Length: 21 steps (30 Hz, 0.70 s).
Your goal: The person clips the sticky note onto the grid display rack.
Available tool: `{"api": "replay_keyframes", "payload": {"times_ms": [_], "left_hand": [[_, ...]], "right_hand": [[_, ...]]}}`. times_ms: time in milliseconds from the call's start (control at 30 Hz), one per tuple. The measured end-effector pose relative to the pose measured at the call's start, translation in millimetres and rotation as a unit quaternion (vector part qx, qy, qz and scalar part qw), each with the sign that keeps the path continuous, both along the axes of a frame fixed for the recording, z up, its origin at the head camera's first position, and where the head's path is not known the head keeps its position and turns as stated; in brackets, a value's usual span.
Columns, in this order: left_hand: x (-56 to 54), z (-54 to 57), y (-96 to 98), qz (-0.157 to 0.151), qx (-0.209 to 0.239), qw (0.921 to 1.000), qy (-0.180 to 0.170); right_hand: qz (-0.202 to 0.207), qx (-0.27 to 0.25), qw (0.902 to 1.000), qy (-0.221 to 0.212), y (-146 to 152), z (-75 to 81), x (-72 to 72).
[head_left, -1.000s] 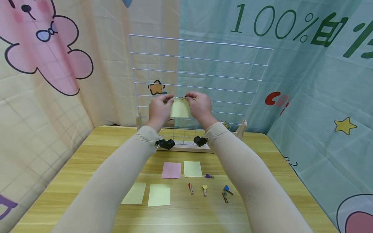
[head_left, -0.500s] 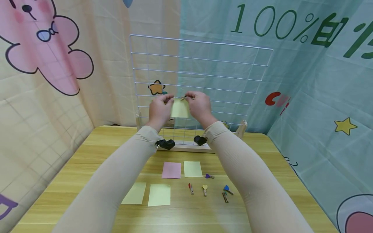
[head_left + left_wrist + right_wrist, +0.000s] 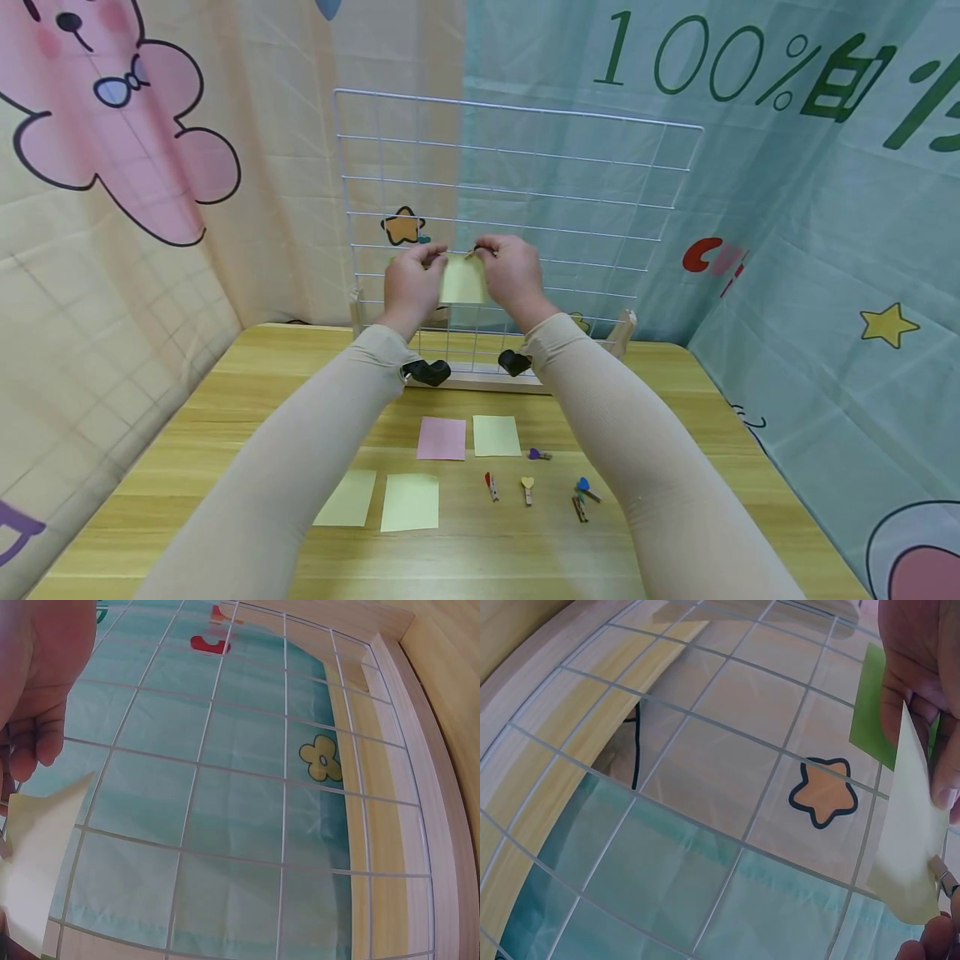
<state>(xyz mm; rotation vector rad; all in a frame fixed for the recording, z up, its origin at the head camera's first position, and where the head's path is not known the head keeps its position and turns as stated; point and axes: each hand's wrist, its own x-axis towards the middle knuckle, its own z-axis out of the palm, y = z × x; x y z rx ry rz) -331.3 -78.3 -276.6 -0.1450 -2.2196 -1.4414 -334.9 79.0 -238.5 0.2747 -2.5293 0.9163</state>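
At the wire grid (image 3: 517,150), my left hand (image 3: 411,286) pinches the left side of a pale yellow sticky note (image 3: 463,280). My right hand (image 3: 516,271) pinches a small wooden clothespin (image 3: 471,253) at the note's top right. Seen from the right wrist, the note (image 3: 904,840) bends away from the wires, with the clothespin (image 3: 943,876) at its edge. A darker green paper square (image 3: 868,709) shows behind my left hand (image 3: 926,682) there. The left wrist view shows the note (image 3: 36,859) under my right hand (image 3: 45,667).
On the wooden table (image 3: 255,400) lie a pink note (image 3: 441,438) and several pale yellow notes (image 3: 409,502). Small clothespins with red (image 3: 491,486), yellow (image 3: 528,490), purple (image 3: 538,454) and blue (image 3: 588,489) tops lie right of them. A wooden base (image 3: 480,382) supports the grid.
Both hands stay at the note, with only a very slight shift of the right hand. A sliver of green now shows left of the left hand.
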Motion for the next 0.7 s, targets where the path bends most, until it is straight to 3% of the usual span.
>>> {"api": "replay_keyframes", "payload": {"times_ms": [267, 700], "left_hand": [[0.0, -0.8, 0.8, 0.003, 0.004, 1.0, -0.001], [3.0, -0.3, 2.5, 0.005, 0.008, 0.9999, -0.005]], "right_hand": [[0.008, 0.026, 0.9992, 0.03, 0.8, -2.9, 1.5], [0.018, 0.035, 0.9988, 0.03, 3.1, -7.5, 4.6]]}}
